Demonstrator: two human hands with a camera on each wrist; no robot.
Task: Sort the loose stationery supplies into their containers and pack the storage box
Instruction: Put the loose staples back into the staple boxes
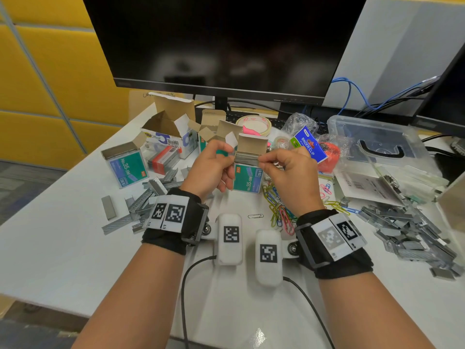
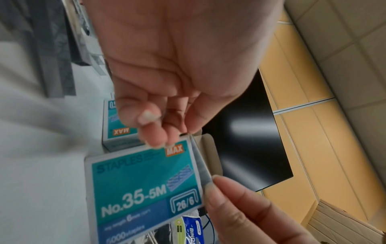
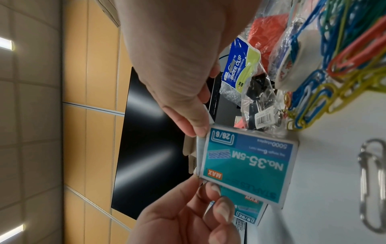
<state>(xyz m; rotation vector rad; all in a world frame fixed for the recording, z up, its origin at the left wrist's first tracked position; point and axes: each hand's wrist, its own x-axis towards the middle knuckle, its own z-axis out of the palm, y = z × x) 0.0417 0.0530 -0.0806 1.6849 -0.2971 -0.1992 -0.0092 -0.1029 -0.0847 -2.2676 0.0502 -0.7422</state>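
A teal staple box [image 1: 247,181] marked No.35-5M stands on the white table with its top flap open. Both hands hold a grey staple strip [image 1: 247,159] level across the box's open top. My left hand [image 1: 227,157] pinches the strip's left end and my right hand [image 1: 263,161] pinches its right end. The left wrist view shows the box [image 2: 144,178] with the strip [image 2: 201,166] lying along its open edge. In the right wrist view the strip [image 3: 201,153] sits at the mouth of the box [image 3: 248,165] between both hands' fingertips.
A second open teal box [image 1: 127,165] and a white office box [image 1: 166,137] stand at the left. Loose staples [image 1: 151,197] lie left, and more of them [image 1: 407,227] right. Coloured paper clips [image 1: 279,205], a binder clip bag [image 1: 308,144] and a clear storage box [image 1: 372,144] are at the right.
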